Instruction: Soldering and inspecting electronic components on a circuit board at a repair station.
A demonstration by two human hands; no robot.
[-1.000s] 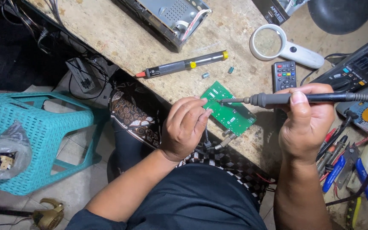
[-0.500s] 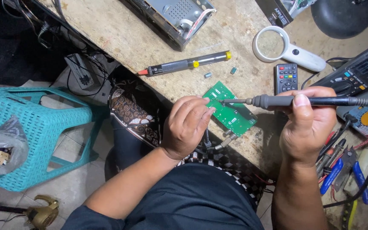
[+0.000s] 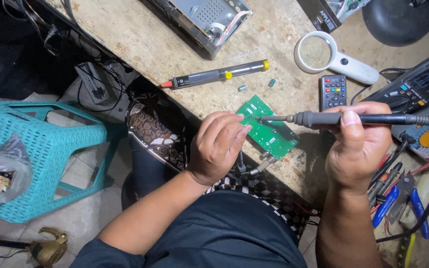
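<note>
Circuit board [image 3: 269, 130], small and green, lies flat on the worn wooden bench [image 3: 175, 44] near its front edge, right between the person's two hands. From the head camera, the left hand [image 3: 219, 146] is curled over the board's near-left corner, fingers bent and pinching its edge. The right hand [image 3: 356, 144] is closed around a dark soldering iron [image 3: 343, 119], thumb on top, the tip resting on the board's upper left part. Compared with half a second back, both hands and the iron sit in nearly the same pose; the board has not shifted. Behind the board lie a desoldering pump [image 3: 214, 75] with yellow ends and two small loose parts. Further right are a white magnifying glass [image 3: 333, 57], a small remote [image 3: 332, 92] and a multimeter [image 3: 423, 89]. Pliers and screwdrivers [image 3: 398, 198] are heaped at the right edge. A teal plastic stool [image 3: 40, 149] stands on the floor at left.
</note>
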